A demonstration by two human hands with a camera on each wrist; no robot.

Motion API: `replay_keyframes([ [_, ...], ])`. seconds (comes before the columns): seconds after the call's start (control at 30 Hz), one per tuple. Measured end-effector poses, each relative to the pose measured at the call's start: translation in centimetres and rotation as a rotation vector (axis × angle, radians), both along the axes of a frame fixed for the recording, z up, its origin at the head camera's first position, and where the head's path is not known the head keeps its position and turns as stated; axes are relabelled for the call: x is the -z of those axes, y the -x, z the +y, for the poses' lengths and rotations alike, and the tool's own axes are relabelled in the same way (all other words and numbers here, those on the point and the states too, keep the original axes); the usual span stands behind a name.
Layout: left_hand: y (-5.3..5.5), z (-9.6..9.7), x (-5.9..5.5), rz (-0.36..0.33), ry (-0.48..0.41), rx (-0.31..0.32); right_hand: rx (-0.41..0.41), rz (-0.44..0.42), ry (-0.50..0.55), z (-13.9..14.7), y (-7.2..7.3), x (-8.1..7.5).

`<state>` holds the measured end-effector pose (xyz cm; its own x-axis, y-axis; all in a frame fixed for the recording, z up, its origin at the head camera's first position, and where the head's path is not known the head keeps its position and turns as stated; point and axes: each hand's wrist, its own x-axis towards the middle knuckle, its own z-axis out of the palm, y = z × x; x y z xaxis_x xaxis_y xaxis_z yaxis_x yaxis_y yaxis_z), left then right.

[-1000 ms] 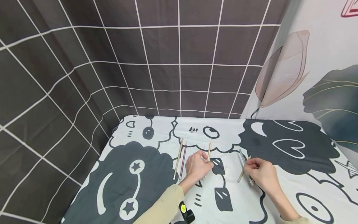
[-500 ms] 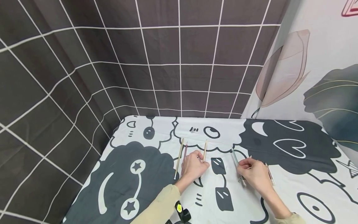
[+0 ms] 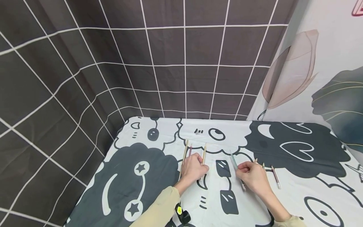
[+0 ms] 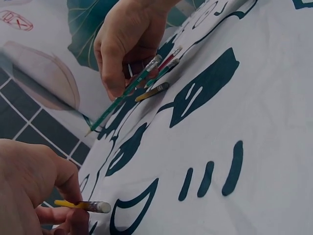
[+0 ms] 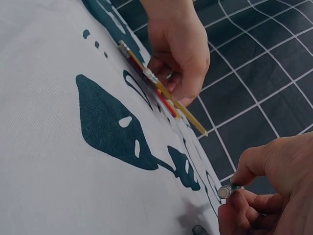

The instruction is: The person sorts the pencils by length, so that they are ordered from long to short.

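My left hand [image 3: 194, 168] pinches a yellow pencil [image 3: 204, 154] between thumb and fingers; the pencil's eraser end shows in the left wrist view. Just left of it, a second yellow pencil [image 3: 185, 152] and a red pencil [image 3: 190, 149] lie side by side, partly hidden behind the hand. My right hand [image 3: 253, 176] grips a green pencil [image 3: 233, 161], slanting with its eraser end toward me. To the right of that hand lies another red pencil [image 3: 275, 177]. Two pencil tips poke out behind the same hand, one of them a pale tip [image 3: 256, 160].
A white cloth [image 3: 210, 201] with dark cartoon prints covers the surface. Behind it hangs a dark gridded curtain [image 3: 167, 47], which also runs down the left side. A leaf-patterned white sheet [image 3: 334, 47] hangs at the right. A black wrist camera [image 3: 182, 214] sits by my left sleeve.
My left hand has moved slightly left with its yellow pencil, closer to the other two. My right hand has shifted left with the green pencil, uncovering pencils on its right.
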<state>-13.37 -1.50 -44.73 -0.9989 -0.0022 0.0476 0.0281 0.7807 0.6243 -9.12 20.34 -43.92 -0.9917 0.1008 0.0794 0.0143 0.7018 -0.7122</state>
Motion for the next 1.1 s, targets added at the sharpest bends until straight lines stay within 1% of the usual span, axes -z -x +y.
replay_keyframes([
  [0.13,0.1,-0.3,0.0,-0.007,0.026,0.019,-0.003,0.002,0.006,-0.2,0.0,-0.1],
  [0.3,0.0,-0.7,-0.1,-0.013,0.046,0.017,-0.003,-0.010,0.011,-0.4,0.1,-0.1],
  [0.53,0.2,-1.2,0.0,0.036,0.102,0.027,0.005,-0.034,0.020,-0.6,0.1,-0.1],
  [0.67,0.2,-1.5,0.1,0.034,0.126,0.035,0.003,-0.047,0.027,-0.8,0.2,-0.1],
  [0.83,0.2,-1.7,0.0,0.012,0.119,0.045,-0.001,-0.046,0.024,-1.2,0.2,0.0],
  [1.1,0.4,-2.1,-0.2,0.015,0.052,0.044,-0.016,-0.037,0.038,-1.9,0.5,0.1],
])
